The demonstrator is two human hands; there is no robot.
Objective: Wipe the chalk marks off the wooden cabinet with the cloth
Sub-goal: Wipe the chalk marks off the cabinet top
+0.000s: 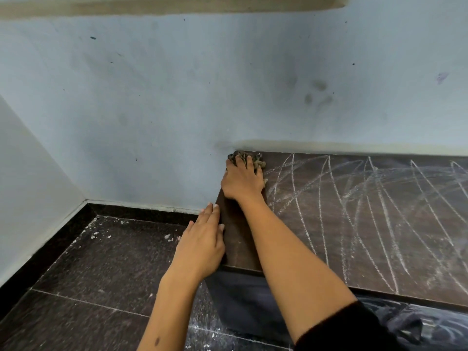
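The cabinet [354,224] has a flat top of dark brown wood with a faint grain, its back edge set against a pale blue painted wall [152,110]. Looping white chalk marks [379,203] cover most of the top, thin and powdery, running in long crossing arcs from the back edge to the front edge. A narrow strip along the left edge of the top looks bare of chalk and shows plain dark wood.

The right hand [243,181] lies at the back left corner of the cabinet top, palm down, its fingers spread and bent over a crumpled cloth [257,160]. The cloth is a small bunched wad, mottled brown and dark, rough in texture, and it sits right in that corner, touching the wall line. The hand presses it onto the wood and partly covers it; only the frayed far and right parts show past the fingers.

The left hand [202,244] rests flat against the left edge of the cabinet, near the front corner, fingers straight and close together, holding nothing.

A black sleeve [342,330] covers the upper right arm. Below the cabinet the floor [101,274] is dark speckled stone tile with pale grout lines and scattered white flecks. The wall carries grey smudges and small dark spots.
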